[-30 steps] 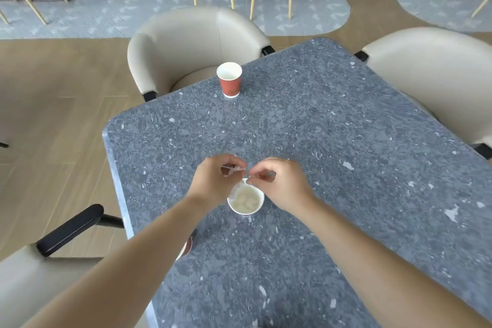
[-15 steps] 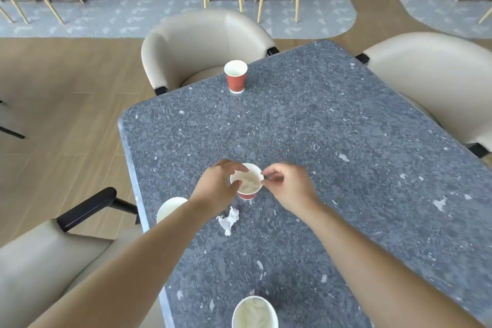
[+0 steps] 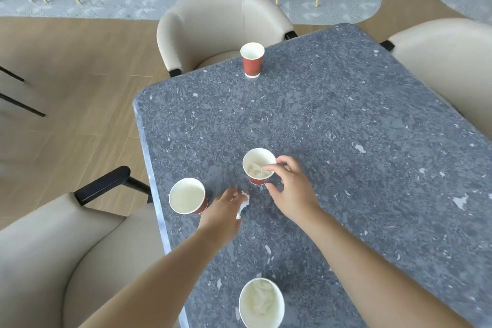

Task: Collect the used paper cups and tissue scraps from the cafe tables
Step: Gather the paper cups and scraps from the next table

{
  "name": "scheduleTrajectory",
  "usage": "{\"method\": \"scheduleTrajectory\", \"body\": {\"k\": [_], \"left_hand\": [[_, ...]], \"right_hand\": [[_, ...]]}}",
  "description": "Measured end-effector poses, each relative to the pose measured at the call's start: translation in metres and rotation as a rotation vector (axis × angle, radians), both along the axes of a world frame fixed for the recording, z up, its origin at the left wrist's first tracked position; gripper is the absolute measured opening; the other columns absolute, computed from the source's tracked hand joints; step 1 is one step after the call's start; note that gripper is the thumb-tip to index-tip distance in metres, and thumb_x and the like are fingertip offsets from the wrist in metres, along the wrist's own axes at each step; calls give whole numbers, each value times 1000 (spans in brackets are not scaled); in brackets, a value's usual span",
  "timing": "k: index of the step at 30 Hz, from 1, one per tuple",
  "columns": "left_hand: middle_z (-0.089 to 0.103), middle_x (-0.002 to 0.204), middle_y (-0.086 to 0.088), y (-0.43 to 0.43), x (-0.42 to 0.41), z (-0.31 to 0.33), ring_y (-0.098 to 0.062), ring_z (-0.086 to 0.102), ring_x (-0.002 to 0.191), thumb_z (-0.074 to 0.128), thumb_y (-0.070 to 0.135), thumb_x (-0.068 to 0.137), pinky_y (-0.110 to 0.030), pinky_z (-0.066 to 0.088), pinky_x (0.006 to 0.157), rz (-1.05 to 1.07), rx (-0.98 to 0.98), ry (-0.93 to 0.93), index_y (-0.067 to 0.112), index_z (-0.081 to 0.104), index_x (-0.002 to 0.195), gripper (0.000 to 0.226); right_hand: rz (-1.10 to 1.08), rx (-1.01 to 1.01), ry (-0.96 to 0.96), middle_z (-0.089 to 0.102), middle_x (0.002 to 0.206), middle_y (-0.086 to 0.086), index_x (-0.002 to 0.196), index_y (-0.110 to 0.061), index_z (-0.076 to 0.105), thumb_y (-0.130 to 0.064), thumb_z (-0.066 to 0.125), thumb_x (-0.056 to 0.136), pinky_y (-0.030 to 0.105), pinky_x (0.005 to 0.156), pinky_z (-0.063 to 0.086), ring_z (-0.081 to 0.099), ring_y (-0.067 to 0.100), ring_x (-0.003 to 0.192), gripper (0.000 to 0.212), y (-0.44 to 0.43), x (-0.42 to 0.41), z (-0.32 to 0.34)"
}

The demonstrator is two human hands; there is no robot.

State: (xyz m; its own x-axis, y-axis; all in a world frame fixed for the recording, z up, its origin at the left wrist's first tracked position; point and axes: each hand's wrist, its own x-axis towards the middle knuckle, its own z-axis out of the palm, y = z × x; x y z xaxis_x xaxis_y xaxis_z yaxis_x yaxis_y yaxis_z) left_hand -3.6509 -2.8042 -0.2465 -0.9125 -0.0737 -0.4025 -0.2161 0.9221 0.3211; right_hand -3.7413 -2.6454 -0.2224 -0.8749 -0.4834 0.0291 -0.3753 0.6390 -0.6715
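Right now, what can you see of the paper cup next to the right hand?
The paper cup stands upright around the middle of the grey speckled table. Its wall is red, and its rim and inside are white. It looks like thin card with no dents. Crumpled white tissue lies inside. The right hand curves round its right side. One fingertip is at the rim and the thumb is near the base, but it is unclear whether the thumb touches.

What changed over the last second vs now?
Left hand left the tissue-filled cup and dropped toward the tissue scrap on the table, fingers open. Both hands let go of the tissue they pinched over that cup. Right hand stays at its rim; far cup unmoved.
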Motion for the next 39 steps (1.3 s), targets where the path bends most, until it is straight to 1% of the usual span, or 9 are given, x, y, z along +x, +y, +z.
{"method": "scheduleTrajectory", "body": {"k": [6, 12, 18, 22, 25, 28, 31, 35, 39], "left_hand": [[40, 125, -2, 0, 4, -19, -25, 54, 102, 50, 1, 88, -37, 48, 86, -29, 3, -67, 23, 45, 126, 44], [52, 126, -2, 0, 3, -15, -23, 54, 110, 46, 13, 94, -37, 46, 90, -10, 43, -91, 18, 51, 119, 26], [59, 108, -2, -2, -11, 32, -22, 61, 86, 49, 18, 91, -25, 36, 64, 78, 159, 283, 17, 56, 106, 17], [58, 104, -4, -4, -34, 61, -26, 58, 87, 54, 15, 88, -29, 38, 67, 23, 145, 462, 13, 57, 103, 16], [52, 118, -5, 6, -50, 62, -26, 52, 105, 50, 18, 91, -35, 43, 79, -39, 60, 325, 14, 53, 116, 25], [46, 128, -2, 15, -57, 55, -24, 45, 116, 48, 23, 93, -39, 48, 83, -93, -45, 175, 19, 43, 128, 35], [45, 127, -2, 16, -59, 50, -24, 46, 114, 48, 24, 93, -39, 47, 76, -125, -69, 192, 20, 38, 129, 37], [50, 118, -2, 13, -57, 43, -24, 53, 106, 46, 27, 93, -32, 38, 66, -240, -166, 143, 20, 46, 122, 30], [58, 107, 0, 1, -67, 40, -24, 58, 99, 51, 15, 90, -34, 45, 67, -258, -279, 153, 21, 51, 117, 27]], "right_hand": [[-19, 17, -14, 44, 122, 2, 112, -18, 61, -9, 64, 80, 18, 77, 38, 43, 6, 88, 33, 2, -4, -3], [-27, 16, -19, 45, 120, 2, 108, -16, 64, -11, 64, 81, 17, 72, 36, 47, 10, 91, 27, 5, -6, -8], [-17, -28, 8, 54, 107, 6, 84, -12, 69, -13, 69, 79, 21, 65, 38, 49, 11, 80, 5, 4, -8, -7], [0, -76, -45, 57, 101, 5, 83, -11, 70, -11, 69, 80, 35, 70, 51, 59, 21, 84, 4, 5, -9, -3], [28, -81, -75, 60, 100, 4, 85, -12, 70, -11, 69, 80, 41, 73, 52, 60, 22, 87, 5, 7, -6, 0], [26, -98, -69, 60, 103, 2, 90, -13, 69, -10, 68, 80, 37, 77, 52, 59, 18, 92, 10, 10, -2, 4], [-12, -114, -58, 58, 103, 1, 95, -13, 68, -7, 67, 80, 32, 75, 51, 59, 17, 87, 16, 15, -7, 6], [-33, -110, -50, 58, 100, -1, 94, -16, 67, -6, 68, 78, 33, 70, 52, 56, 14, 80, 20, 21, -17, 5], [-37, -38, -44, 55, 97, -9, 94, -20, 66, -15, 69, 79, 24, 68, 45, 55, 12, 84, 16, 13, -40, 2]]}}
